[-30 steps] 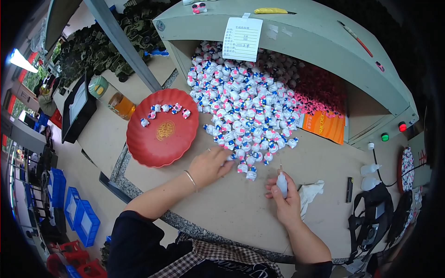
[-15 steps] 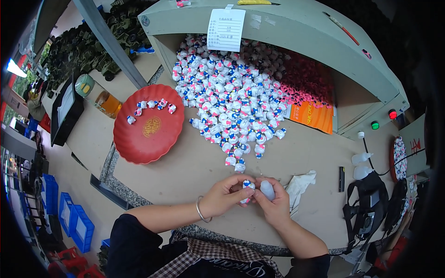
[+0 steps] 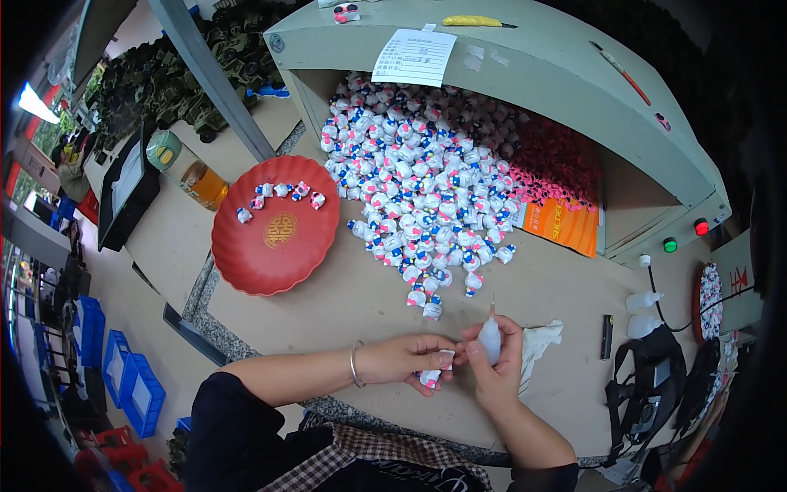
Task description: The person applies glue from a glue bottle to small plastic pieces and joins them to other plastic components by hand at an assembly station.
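A small white figurine [image 3: 432,376] with pink and blue parts is pinched in the fingers of the left hand [image 3: 406,361], low over the near part of the desk [image 3: 541,287]. A small white squeeze bottle [image 3: 489,339] with a thin nozzle pointing up is gripped in the closed right hand [image 3: 494,361], and the two hands are touching at the fingertips.

As far as can be judged, little is done: only a short row of figurines [image 3: 279,195] is laid along the far rim of the red tray [image 3: 275,227], while a very large heap of figurines [image 3: 418,176] (spilling out of the open grey cabinet [image 3: 525,61]) is left untouched.

Open desk is seen between the hands and the heap, and between the hands and the tray, so a path to the left is free. To the right, a crumpled white cloth [image 3: 537,344] is lying just beside the right hand, and a dark stick-like tool [image 3: 607,336] farther out. The rough near edge of the desk is close under both wrists, so little room is left on that side.
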A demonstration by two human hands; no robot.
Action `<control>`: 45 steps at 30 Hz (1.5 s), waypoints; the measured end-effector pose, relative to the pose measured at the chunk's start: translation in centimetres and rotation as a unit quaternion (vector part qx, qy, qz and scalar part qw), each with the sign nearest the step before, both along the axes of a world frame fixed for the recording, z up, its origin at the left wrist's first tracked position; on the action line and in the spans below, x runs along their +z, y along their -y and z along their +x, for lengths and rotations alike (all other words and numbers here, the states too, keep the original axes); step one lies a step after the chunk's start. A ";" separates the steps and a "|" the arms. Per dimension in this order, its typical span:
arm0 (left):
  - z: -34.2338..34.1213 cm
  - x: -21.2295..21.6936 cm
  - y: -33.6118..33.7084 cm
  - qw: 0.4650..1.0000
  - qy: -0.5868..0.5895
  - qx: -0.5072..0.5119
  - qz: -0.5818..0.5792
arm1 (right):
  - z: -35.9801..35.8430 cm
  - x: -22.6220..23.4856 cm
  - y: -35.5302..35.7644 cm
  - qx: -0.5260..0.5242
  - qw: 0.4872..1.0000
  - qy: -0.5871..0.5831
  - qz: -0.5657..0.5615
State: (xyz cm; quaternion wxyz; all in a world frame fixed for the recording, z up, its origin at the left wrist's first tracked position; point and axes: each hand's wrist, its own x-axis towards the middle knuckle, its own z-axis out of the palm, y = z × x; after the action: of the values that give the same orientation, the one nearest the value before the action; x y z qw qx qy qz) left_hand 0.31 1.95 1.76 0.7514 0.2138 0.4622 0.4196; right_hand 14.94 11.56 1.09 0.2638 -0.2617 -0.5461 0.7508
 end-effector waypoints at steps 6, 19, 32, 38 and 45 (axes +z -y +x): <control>-0.9 -0.1 1.8 0.983 0.164 0.077 -0.020 | 0.6 1.0 -1.8 0.009 0.997 0.058 0.052; -1.1 -1.5 1.4 0.956 0.213 0.195 0.059 | 4.1 4.4 -3.2 0.050 0.999 0.000 -0.010; -0.3 -2.8 1.5 0.943 0.187 0.260 0.089 | 2.5 0.4 -0.5 -0.056 0.989 -0.060 0.125; -0.6 -2.5 1.4 0.948 0.168 0.261 0.070 | 2.3 -0.5 -0.3 -0.070 0.973 -0.051 0.213; -0.8 -2.6 1.3 0.951 0.167 0.252 0.062 | 1.9 -0.8 -0.4 -0.056 0.966 -0.029 0.250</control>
State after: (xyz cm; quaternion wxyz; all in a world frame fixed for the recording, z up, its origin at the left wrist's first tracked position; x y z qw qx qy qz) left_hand -0.45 0.66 -0.81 0.6727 0.0631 0.3424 0.6529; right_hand 16.83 11.97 0.28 0.3783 -0.1961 -0.6929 0.5817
